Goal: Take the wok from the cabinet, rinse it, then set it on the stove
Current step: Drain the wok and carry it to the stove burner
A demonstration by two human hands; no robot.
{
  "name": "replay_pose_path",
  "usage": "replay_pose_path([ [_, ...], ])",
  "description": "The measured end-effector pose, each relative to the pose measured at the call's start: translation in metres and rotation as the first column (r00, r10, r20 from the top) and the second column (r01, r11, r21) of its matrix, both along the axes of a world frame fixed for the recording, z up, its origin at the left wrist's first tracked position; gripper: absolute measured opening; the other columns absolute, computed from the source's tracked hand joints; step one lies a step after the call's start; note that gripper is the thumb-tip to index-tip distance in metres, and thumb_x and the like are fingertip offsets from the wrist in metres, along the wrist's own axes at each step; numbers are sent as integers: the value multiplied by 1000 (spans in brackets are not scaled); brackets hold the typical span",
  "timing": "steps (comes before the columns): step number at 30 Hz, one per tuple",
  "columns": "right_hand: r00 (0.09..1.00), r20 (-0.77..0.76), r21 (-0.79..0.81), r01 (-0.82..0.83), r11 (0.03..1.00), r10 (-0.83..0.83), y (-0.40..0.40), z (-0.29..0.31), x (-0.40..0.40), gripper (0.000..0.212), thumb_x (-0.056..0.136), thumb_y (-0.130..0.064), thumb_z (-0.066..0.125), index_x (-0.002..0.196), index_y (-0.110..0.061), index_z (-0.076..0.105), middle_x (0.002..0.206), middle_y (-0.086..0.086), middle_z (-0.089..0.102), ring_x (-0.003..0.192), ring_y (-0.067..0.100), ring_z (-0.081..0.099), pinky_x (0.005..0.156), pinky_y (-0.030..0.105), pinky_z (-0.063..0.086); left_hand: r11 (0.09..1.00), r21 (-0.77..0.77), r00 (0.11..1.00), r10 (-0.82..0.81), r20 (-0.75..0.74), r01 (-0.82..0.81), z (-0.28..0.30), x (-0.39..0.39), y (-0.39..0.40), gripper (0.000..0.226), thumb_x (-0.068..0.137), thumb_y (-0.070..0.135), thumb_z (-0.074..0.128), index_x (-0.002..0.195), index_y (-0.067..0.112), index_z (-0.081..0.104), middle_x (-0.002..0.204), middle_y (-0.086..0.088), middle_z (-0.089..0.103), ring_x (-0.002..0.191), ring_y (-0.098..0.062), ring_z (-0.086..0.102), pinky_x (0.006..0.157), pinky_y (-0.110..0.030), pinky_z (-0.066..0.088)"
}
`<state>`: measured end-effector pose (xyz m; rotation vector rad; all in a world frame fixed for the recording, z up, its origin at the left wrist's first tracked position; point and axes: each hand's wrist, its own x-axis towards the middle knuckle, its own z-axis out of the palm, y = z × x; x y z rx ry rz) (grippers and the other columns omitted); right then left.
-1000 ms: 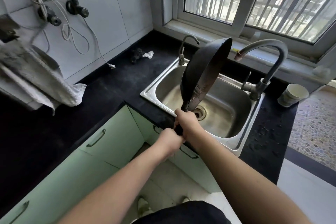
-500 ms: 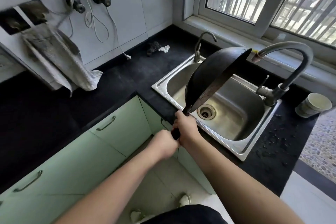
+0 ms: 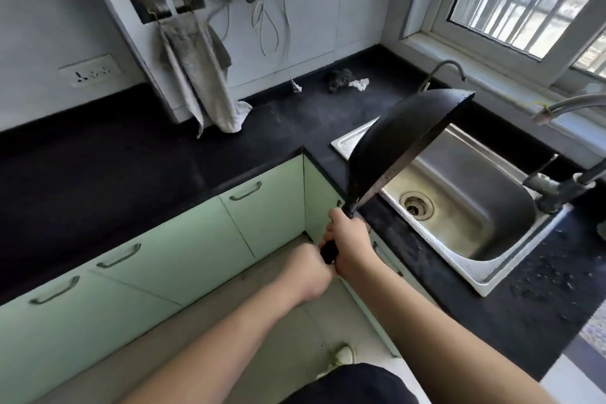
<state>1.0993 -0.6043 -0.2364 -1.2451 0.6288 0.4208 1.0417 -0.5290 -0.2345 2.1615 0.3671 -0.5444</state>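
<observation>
Gripping the wok (image 3: 398, 144) by its handle with both left hand (image 3: 310, 272) and right hand (image 3: 349, 244), holding it tilted on edge over the steel sink's (image 3: 485, 267) near rim, basin lying bare, beside the black desk (image 3: 164, 157)

Matt black wok (image 3: 393, 147) — shiny steel sink (image 3: 485, 275).

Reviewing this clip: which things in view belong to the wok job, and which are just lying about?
Job: wok, held by its handle in left hand and right hand; sink; faucet.
Lying about: hanging towel, dark scrubber, loose cords.
</observation>
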Motion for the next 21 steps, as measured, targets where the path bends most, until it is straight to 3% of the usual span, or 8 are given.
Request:
replay_pose_path([
  [4, 997, -5, -2, -81, 997, 81, 42, 5, -48, 26, 85, -8, 49, 65, -18, 35, 45, -6, 33, 40, 12, 29, 48, 28, 24, 995, -53, 996, 84, 3, -84, -1, -53, 42, 22, 84, 12, 58, 103, 4, 66, 90, -16, 69, 71, -20, 55, 59, -26, 37],
  [8, 980, -13, 26, -199, 980, 200, 86, 15, -103, 27, 88, -10, 55, 67, -14, 39, 45, -4, 38, 46, 16, 35, 52, 30, 30, 978, -110, 984, 174, -32, -177, 5, -112, 88, 27, 78, 24, 63, 99, 7, 66, 72, -6, 58, 58, -16, 46, 52, -25, 31],
  [12, 933, -11, 80, -358, 930, 360, 124, 25, -151, 26, 89, -14, 60, 70, -12, 43, 53, 2, 42, 48, 16, 41, 53, 30, 36, 919, -269, 958, 272, -93, -287, 17, -171, 124, 8, 89, 19, 58, 93, 14, 52, 51, -1, 38, 32, -9, 30, 36, -15, 22],
  [16, 879, -15, 274, -454, 848, 476, 159, 33, -188, 32, 92, -18, 64, 71, -13, 40, 54, 1, 39, 43, 12, 41, 50, 25, 39, 785, -470, 914, 368, -171, -404, 33, -225, 153, 17, 86, 16, 58, 84, 15, 41, 46, 3, 27, 32, -8, 20, 38, -15, 15],
  [21, 798, -16, 603, -473, 642, 603, 196, 33, -232, 37, 84, -35, 64, 59, -17, 42, 52, -7, 36, 43, 7, 40, 55, 21, 39, 547, -681, 858, 446, -255, -486, 44, -286, 186, 29, 95, 10, 49, 72, 17, 33, 49, 2, 25, 33, -5, 17, 36, -13, 14],
])
